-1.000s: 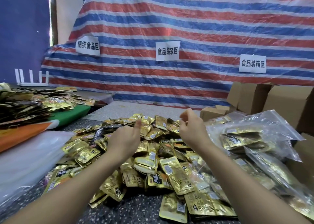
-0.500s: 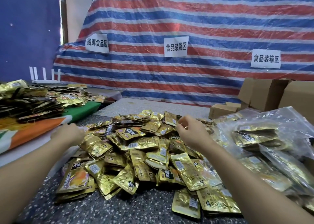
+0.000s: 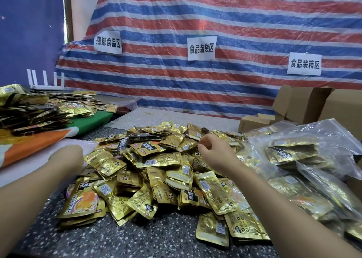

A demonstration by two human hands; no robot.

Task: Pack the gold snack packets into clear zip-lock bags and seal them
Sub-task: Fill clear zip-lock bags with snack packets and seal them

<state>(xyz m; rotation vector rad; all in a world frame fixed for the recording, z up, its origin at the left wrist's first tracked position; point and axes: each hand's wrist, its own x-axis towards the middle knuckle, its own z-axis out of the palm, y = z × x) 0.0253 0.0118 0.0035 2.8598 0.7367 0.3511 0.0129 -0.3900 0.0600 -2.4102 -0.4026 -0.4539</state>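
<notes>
Left hand (image 3: 66, 159) down at the pile's left edge, on or just over the flat stack of empty clear bags (image 3: 25, 171); fingers turned away from the camera, so cannot tell whether apart or pinching a bag. Right hand (image 3: 213, 154) hovering above the far right of the heap of gold packets (image 3: 156, 171), fingers (image 3: 203, 147) curled loosely inward, nothing visibly held.

Likely step: fetching a fresh bag before loading. Bags lying directly under and beyond the left fingers, their long side seemingly running away to the left; left hand plainly the nearer, right hand well apart across the heap. Packets just beside the left fingers to the right, spilling toward the camera on the speckled table (image 3: 156, 238).

Filled bags (image 3: 305, 155) piled beyond the right wrist, cardboard boxes (image 3: 301, 105) further off. A second mound of packets (image 3: 35, 112) on the green and orange cloth (image 3: 39, 140) beyond the left fingers. Nothing solid between left fingers and bags; slippery film may lift more than one sheet.
</notes>
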